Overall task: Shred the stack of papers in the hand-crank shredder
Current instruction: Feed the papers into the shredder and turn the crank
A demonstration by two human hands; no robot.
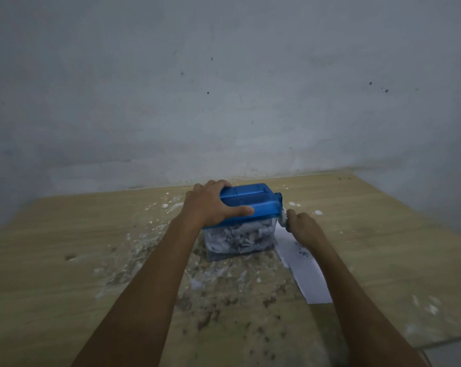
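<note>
Here, the hand-crank shredder (246, 221) stands on the wooden table (65, 274), toward the far middle of it, not far from the grey wall (224, 88). Blue lid (253, 201) on top; clear bin (240, 241) below, packed with white and grey paper shreds nearly up to the lid.

Left hand (210, 205): laid over the left end of the blue lid, fingers wrapped round the far edge, thumb lying along the near edge. It grips the lid from above. Forearm runs back toward the person standing at the near side of the table.

Right hand (302, 225): at the right side of the shredder, fingers curled round the crank handle (283, 219), which shows as a pale, blurred piece just below the blue hub on the lid's right end. Grip is closed on the handle; individual fingers hard to separate because of blur.

Papers (303, 266): white sheets lying flat on the table just right of the shredder, partly under the right forearm, running toward the near edge. Some dark print near their far end. How many sheets, cannot tell.

Loose shreds (149, 250) scattered over the table, thickest in front of and to the left of the bin, with a few white bits off to the right. Dark specks mixed in. A small gouge (70, 257) marks the tabletop at left.
</note>
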